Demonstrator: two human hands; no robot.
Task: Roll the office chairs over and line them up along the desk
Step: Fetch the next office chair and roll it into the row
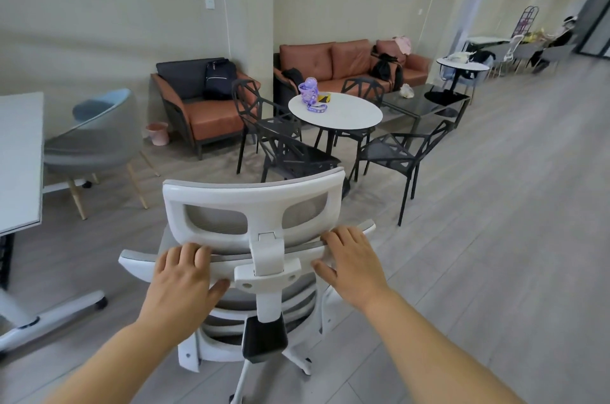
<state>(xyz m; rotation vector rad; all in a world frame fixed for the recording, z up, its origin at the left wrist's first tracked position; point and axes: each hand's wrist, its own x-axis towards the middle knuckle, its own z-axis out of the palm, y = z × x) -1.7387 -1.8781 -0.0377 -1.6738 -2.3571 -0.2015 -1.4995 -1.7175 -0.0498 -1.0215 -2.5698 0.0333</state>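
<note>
A white office chair (254, 202) with grey mesh back and headrest stands directly in front of me, its back toward me. My left hand (183, 275) grips the top edge of the backrest left of the headrest post, fingers curled over it and thumb behind. My right hand (351, 263) grips the same edge on the right side. The chair's wheeled base shows near the bottom of the view. A white desk (19, 156) on a wheeled frame stands at the far left.
A grey tub chair (95, 143) sits by the desk. Ahead are a round white table (346, 119) with black geometric chairs (392, 156), an orange armchair (211, 116), a sofa and a glass table. Open wood floor stretches to the right.
</note>
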